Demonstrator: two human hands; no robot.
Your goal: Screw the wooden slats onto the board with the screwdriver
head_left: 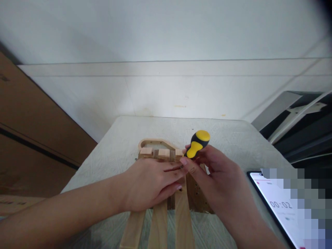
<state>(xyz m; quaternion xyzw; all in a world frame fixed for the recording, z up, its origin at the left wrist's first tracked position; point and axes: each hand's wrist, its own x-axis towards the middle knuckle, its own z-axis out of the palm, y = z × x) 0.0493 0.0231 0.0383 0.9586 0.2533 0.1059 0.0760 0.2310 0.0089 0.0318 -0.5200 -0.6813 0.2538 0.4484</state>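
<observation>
My right hand (220, 176) is closed around the lower part of a stubby screwdriver (199, 142) with a yellow and black handle. The tool leans, handle end up and to the right, and its tip is hidden by fingers. Flat across several light wooden slats (157, 224) lies my left hand (151, 178), fingers stretched toward the right thumb. Where the fingertips of both hands meet, a small dark spot shows, too small to name. Under the slats is a darker brown wooden board (195, 193) with small holes, partly covered by my hands.
Behind the slats rests a light wooden loop-shaped piece (155, 141). A phone (275, 204) showing 00:02 lies at the right on the pale tabletop (98, 159). A white wall (166, 93) borders the far edge; cardboard boxes (33, 128) stand at left, dark items (311, 128) at right.
</observation>
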